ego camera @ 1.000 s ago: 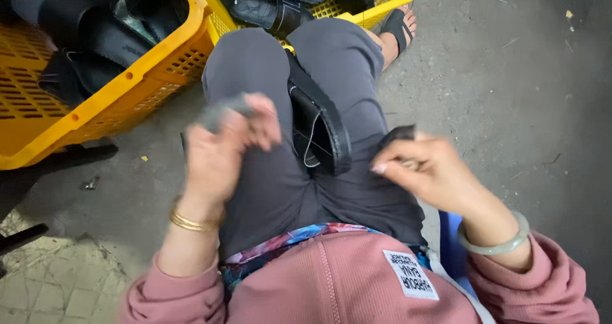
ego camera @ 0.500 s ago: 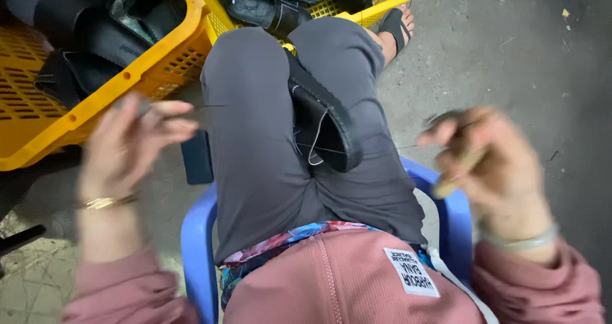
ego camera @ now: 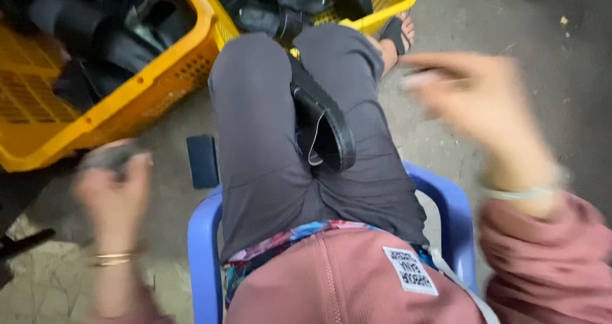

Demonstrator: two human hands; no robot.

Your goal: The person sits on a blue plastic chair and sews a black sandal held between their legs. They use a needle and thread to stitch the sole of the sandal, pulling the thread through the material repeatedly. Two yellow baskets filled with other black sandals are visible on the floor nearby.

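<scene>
A black sandal [ego camera: 326, 129] lies wedged between my grey-trousered thighs, with a pale thread hanging off it. My left hand [ego camera: 113, 193], blurred, is out to the left over the floor, its fingers closed on a small grey object [ego camera: 109, 156]. My right hand [ego camera: 475, 104], also blurred, is raised to the right of my knee and seems to pinch a thin light-coloured thing [ego camera: 428, 76]. Neither hand touches the sandal.
I sit on a blue plastic chair [ego camera: 205, 241]. Two yellow crates [ego camera: 121, 107] [ego camera: 398, 2] full of black sandals stand ahead. A dark flat piece [ego camera: 203, 161] lies on the concrete floor to the left of my leg. My foot [ego camera: 396, 34] rests by the right crate.
Both hands have swung apart from the lap. The left dropped down and left, the right rose up and away to the right. The sandal stayed on my lap.
</scene>
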